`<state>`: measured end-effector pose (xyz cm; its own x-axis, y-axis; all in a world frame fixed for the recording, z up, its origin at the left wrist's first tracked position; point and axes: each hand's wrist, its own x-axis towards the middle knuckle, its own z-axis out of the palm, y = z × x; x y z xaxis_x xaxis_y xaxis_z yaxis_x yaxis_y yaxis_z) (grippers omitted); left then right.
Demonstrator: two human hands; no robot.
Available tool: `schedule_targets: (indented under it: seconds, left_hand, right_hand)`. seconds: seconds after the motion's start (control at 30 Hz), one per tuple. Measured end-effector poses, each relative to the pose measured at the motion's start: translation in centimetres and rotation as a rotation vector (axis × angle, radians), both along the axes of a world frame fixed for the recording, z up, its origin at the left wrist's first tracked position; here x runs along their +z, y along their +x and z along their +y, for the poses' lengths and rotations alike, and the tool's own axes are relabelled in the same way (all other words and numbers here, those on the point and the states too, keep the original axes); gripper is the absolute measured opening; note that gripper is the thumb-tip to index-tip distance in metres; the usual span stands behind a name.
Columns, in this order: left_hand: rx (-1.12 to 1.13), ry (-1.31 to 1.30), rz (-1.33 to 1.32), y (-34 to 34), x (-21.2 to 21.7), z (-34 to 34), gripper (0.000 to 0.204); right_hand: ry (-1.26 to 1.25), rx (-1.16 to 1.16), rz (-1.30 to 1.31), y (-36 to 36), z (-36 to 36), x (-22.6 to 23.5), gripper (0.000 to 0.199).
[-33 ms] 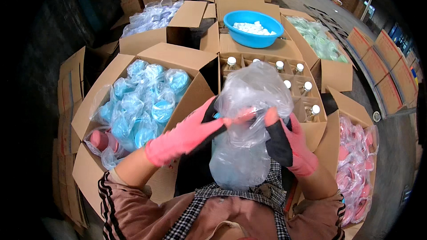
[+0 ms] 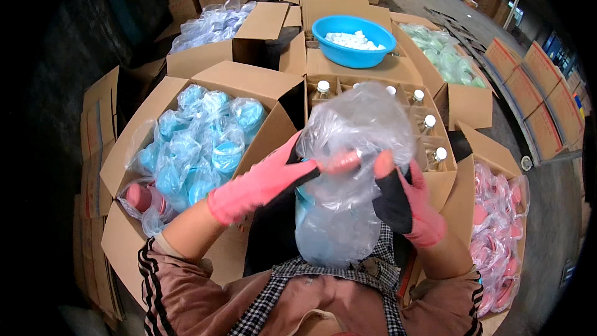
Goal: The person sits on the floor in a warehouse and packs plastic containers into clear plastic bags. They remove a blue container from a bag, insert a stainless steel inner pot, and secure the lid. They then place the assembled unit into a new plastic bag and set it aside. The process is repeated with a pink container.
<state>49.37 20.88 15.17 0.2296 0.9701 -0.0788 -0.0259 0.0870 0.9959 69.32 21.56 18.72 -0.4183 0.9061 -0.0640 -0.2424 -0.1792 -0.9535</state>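
Observation:
A clear plastic bag [image 2: 339,233] hangs crumpled in front of my chest, its upper part spread over the near bottles. Something light blue shows at its left edge; its shape is hidden. My left hand [image 2: 270,186], in a pink and black glove with bare fingertips, pinches the bag's middle from the left. From the right, my right hand [image 2: 407,202], gloved alike, grips the plastic with its bare thumb uppermost. Just beyond the bag is a divided carton [image 2: 441,190] of clear glass bottles [image 2: 427,124] with white caps.
At left, an open carton [image 2: 249,81] holds bagged light-blue cups [image 2: 227,155] and a red one [image 2: 138,196]. Bagged pink items [image 2: 491,230] fill a carton at right. A blue basin [image 2: 354,56] of white caps stands beyond the bottles. Green [image 2: 444,56] and purple [image 2: 214,25] bagged goods lie farther off.
The bag's upper part has spread slightly wider and covers more of the bottles. My left hand has shifted a little to the right; my right hand has barely moved.

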Motion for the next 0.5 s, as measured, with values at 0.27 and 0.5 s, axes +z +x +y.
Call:
schedule_targets:
  seconds: [0.27, 0.5]
  left_hand:
    - [0.468, 1.094, 0.506, -5.3, 11.9, 6.8, 0.041]
    - [0.542, 0.978, -0.366, -6.8, 5.2, 9.8, 0.026]
  right_hand:
    - [1.547, -0.19, -0.551, 2.5, 6.4, 3.1, 0.026]
    - [1.939, -0.093, -1.171, 2.1, 12.5, -3.9, 0.017]
